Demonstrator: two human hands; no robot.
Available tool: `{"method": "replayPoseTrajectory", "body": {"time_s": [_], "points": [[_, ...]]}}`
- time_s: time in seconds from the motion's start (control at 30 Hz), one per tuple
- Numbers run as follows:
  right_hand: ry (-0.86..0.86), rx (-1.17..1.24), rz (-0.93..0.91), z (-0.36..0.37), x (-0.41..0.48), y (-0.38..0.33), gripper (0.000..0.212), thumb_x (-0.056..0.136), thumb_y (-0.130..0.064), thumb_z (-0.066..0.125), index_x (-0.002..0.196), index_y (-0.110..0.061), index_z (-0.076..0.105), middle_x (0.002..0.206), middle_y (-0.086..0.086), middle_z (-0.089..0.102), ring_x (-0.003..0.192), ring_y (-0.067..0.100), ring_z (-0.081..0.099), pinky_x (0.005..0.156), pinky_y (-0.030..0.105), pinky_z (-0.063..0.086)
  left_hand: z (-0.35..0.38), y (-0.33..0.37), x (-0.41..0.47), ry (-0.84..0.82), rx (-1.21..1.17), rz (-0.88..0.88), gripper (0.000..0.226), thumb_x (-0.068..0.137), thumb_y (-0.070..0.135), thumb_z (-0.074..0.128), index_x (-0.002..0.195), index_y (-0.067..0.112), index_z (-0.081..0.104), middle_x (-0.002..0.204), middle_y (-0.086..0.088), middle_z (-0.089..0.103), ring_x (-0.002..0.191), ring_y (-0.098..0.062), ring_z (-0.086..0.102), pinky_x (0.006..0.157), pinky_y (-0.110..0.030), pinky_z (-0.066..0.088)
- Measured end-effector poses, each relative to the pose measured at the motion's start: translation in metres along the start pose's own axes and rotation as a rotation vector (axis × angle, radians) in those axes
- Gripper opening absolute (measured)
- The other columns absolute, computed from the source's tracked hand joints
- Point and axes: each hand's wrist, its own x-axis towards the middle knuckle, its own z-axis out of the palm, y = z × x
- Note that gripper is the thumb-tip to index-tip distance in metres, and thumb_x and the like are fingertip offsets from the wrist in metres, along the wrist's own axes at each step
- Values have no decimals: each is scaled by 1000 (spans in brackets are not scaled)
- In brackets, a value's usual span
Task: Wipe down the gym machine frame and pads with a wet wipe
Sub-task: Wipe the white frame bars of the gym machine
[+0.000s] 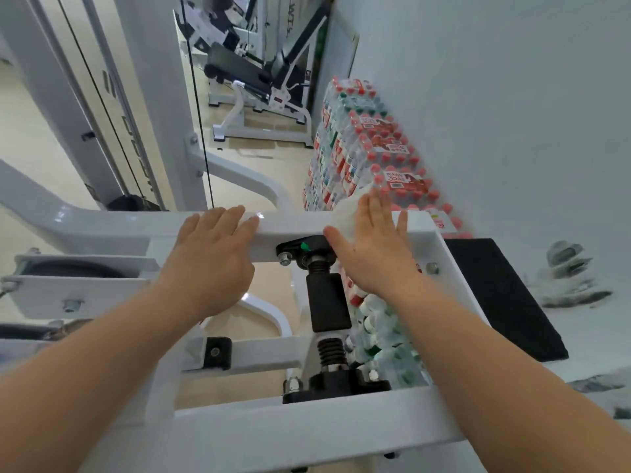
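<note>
Wet wipe (345,213) lies crumpled on top of the white crossbar (293,227) of the gym machine frame, pressed flat under the right hand (372,247). Right fingers (379,208) are extended and slightly spread over the wipe, palm down, not pinching. Left hand (211,247) rests palm-down on the same crossbar, well to the left, fingers (235,216) extended and close together, curling over the far edge. Black adjuster post (327,302) stands between the two forearms, below the bar. Black pad (505,298) sits just right of the frame (edge-on). Shrink-wrapped water bottle packs (362,145) are stacked along the wall beyond.
</note>
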Motion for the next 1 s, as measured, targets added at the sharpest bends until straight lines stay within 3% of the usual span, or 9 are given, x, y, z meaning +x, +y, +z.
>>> {"method": "replayPoseTrajectory", "body": {"time_s": [0.1, 0.23, 0.3, 0.4, 0.57, 0.63, 0.8, 0.9, 1.0], "points": [[-66, -108, -54, 6, 27, -10, 102, 91, -82, 10, 162, -9, -7, 170, 12, -11, 155, 26, -20, 122, 54, -18, 5, 2, -5, -3, 6, -67, 59, 84, 24, 54, 141, 12, 49, 143, -14, 50, 126, -37, 45, 101, -58, 41], [-187, -139, -400, 14, 32, -50, 90, 90, -83, 12, 162, -32, -8, 169, 12, -17, 154, 26, -23, 122, 53, -17, 12, 3, -6, 28, 5, -85, 58, 82, 22, 59, 138, 11, 52, 139, -14, 53, 121, -36, 47, 94, -57, 44], [-202, -138, -494, 16, 32, -58, 90, 92, -81, 13, 162, -28, -9, 169, 9, -20, 154, 23, -23, 124, 50, -15, 10, 1, -5, 47, -34, -102, 55, 83, 23, 54, 137, 13, 54, 139, -12, 54, 121, -36, 48, 94, -57, 45], [-178, -133, -435, 10, 33, -37, 96, 92, -80, 12, 162, -18, -10, 169, 4, -21, 154, 18, -22, 125, 46, -13, 7, -1, -5, 56, -111, -122, 55, 81, 25, 46, 133, 13, 59, 137, -11, 56, 121, -35, 49, 96, -56, 45], [-152, -159, -61, -4, 39, 5, 109, 84, -88, 4, 162, -13, -10, 168, 10, -21, 155, 25, -22, 124, 53, -13, 1, -1, -8, 42, -125, -123, 57, 81, 31, 32, 121, 9, 66, 124, -12, 63, 111, -37, 58, 91, -53, 50], [-180, -151, -17, -3, 40, -9, 116, 80, -92, 3, 161, -11, -11, 167, 13, -23, 154, 28, -24, 123, 54, -15, -6, -6, -11, 25, -82, -126, 54, 81, 31, 29, 110, 10, 68, 113, -8, 66, 104, -33, 58, 88, -48, 50], [-243, -170, -302, 19, 34, -96, 115, 79, -93, 3, 158, -12, -22, 163, 10, -33, 150, 29, -32, 122, 57, -15, -37, -46, -30, 105, -24, -207, 43, 82, 28, 31, 90, 11, 70, 90, -6, 67, 87, -31, 58, 77, -43, 47], [-299, -153, -480, 30, 31, -156, 103, 87, -86, 6, 158, -16, -23, 163, 5, -32, 150, 24, -32, 123, 55, -15, -55, -81, -37, 136, -30, -293, 38, 86, 26, 37, 91, 9, 71, 92, -8, 69, 86, -31, 58, 74, -43, 47], [-332, -142, -575, 35, 32, -182, 95, 92, -81, 8, 160, -20, -18, 165, 0, -29, 151, 16, -30, 124, 50, -16, -54, -118, -41, 93, -71, -356, 46, 87, 31, 29, 95, 10, 70, 96, -7, 67, 88, -31, 56, 74, -43, 50]]}}
